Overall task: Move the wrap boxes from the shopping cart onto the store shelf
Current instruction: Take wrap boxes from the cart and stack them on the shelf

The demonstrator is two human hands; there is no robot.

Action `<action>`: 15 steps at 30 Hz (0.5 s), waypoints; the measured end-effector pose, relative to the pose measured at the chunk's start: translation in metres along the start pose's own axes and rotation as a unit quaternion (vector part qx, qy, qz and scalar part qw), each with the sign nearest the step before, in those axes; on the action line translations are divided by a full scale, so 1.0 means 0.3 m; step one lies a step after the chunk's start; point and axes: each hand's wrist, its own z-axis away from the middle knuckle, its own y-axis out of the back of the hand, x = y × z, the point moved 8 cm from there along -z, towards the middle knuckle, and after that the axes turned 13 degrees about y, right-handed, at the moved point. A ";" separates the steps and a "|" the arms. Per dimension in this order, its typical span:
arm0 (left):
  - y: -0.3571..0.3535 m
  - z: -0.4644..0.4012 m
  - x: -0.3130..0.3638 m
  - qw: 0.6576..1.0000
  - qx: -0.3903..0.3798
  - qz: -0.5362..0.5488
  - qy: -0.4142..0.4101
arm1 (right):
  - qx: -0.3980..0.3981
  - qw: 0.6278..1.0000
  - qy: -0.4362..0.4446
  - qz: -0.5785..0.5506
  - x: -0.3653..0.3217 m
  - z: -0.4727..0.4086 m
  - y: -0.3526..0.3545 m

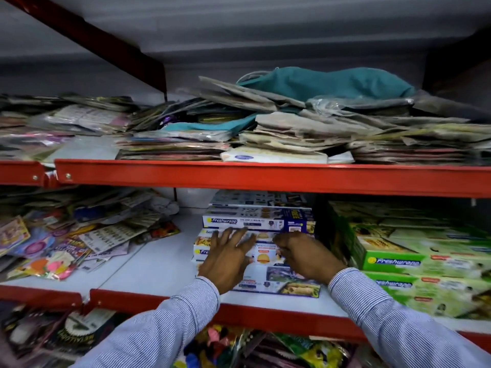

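A stack of blue and white Freshwrapp wrap boxes (pixel 255 223) stands on the white middle shelf (pixel 148 266), between red shelf rails. My left hand (pixel 225 258) lies flat with spread fingers against the front of the lower boxes. My right hand (pixel 305 257) is curled over the right part of the same boxes, touching them. One blue box (pixel 281 285) lies flat at the bottom, nearest the shelf's front edge. Both striped sleeves reach in from below. The shopping cart is out of view.
Green Freshwrapp boxes (pixel 414 264) are piled to the right, close to my right hand. Loose packets of party goods (pixel 61 243) cover the shelf's left side. The upper shelf (pixel 265 176) holds stacked packets and a teal cloth bag (pixel 332 83). More packets fill the shelf below.
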 end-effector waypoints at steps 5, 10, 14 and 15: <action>-0.008 0.250 -0.001 0.997 0.070 0.013 0.011 | 0.135 0.989 -0.005 0.068 -0.120 0.175 -0.078; -0.155 0.580 -0.017 0.998 0.054 0.017 0.022 | 0.182 0.980 -0.013 0.078 -0.291 0.414 -0.320; -0.380 0.882 -0.063 0.996 -0.037 0.040 0.069 | 0.113 0.993 -0.030 0.030 -0.404 0.620 -0.636; -0.437 0.955 -0.073 0.994 -0.067 0.038 0.076 | 0.083 0.996 -0.029 0.017 -0.431 0.665 -0.711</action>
